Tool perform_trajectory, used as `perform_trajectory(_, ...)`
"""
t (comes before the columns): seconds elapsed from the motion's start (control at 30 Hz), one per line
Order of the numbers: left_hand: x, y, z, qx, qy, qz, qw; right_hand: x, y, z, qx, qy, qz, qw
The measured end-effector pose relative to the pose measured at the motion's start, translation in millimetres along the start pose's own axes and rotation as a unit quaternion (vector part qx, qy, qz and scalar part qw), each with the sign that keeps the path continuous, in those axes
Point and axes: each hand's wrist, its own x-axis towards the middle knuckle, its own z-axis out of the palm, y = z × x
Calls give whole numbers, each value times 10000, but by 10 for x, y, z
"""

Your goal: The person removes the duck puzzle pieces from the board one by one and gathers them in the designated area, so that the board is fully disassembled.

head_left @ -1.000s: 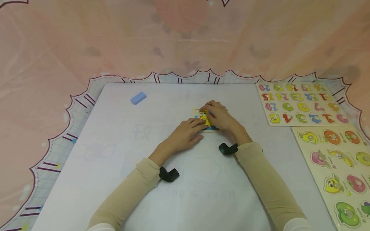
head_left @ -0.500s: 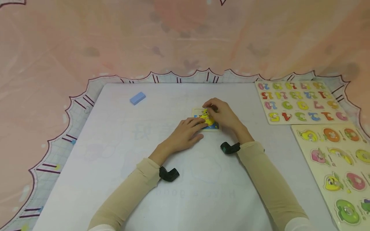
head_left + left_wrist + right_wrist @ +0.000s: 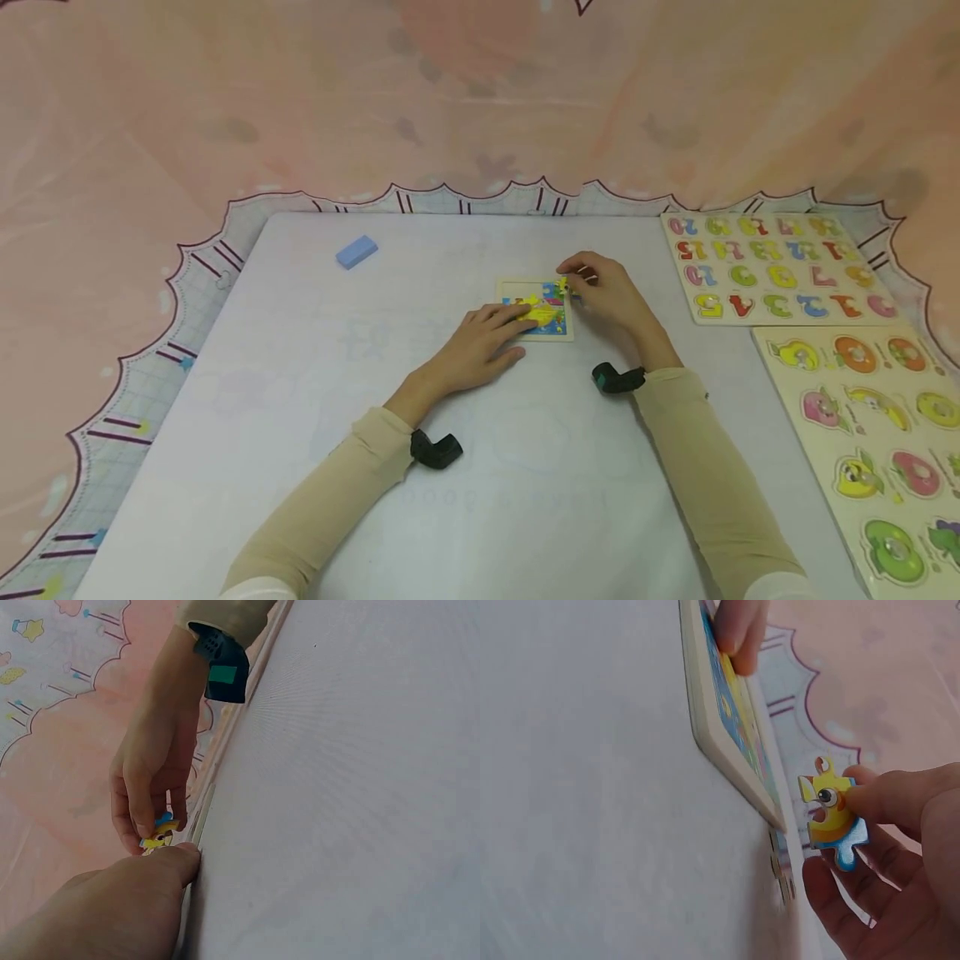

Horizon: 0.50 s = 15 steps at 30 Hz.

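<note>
Puzzle piece (image 3: 836, 817), yellow and orange with a blue edge and a printed eye, is pinched in our right hand (image 3: 889, 847): the thumb presses its face near the eye while fingers lie behind it. We hold it tilted up, its picture showing in the right wrist view, with a gap between it and the puzzle tray (image 3: 517, 288). From the head view it appears by that tray's far right corner. Our left hand (image 3: 480, 346) has no grip closed round anything; its fingers stretch out and their tips rest on the yellow part of the picture inside the tray. We see blue and some pink around that yellow, and bare cream at the far left of the tray. Beside the tray, the right wrist view shows a small edge-on thing (image 3: 780, 862), too blurred for us to name.

The tray lies on our white-covered bench (image 3: 450, 533). Well apart from it, toward the far left, sits a blue block (image 3: 357, 252). On our right we have a number board (image 3: 787, 322) and, nearer us, a fruit board (image 3: 817, 442). Tan sleeves (image 3: 705, 467) cover our arms, a dark curved device (image 3: 617, 378) is at the right wrist, and a peach cloth (image 3: 480, 100) fills the background.
</note>
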Motion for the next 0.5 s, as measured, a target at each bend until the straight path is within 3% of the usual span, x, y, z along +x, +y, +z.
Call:
perform_trajectory(0.17, 6, -3, 12, 16, -34, 1, 10000, -16, 118, -95, -49, -1, 241, 9997)
perform_trajectory(0.5, -3, 4, -6, -57, -34, -13, 10000, -42, 259, -242, -151, 14, 238, 9996)
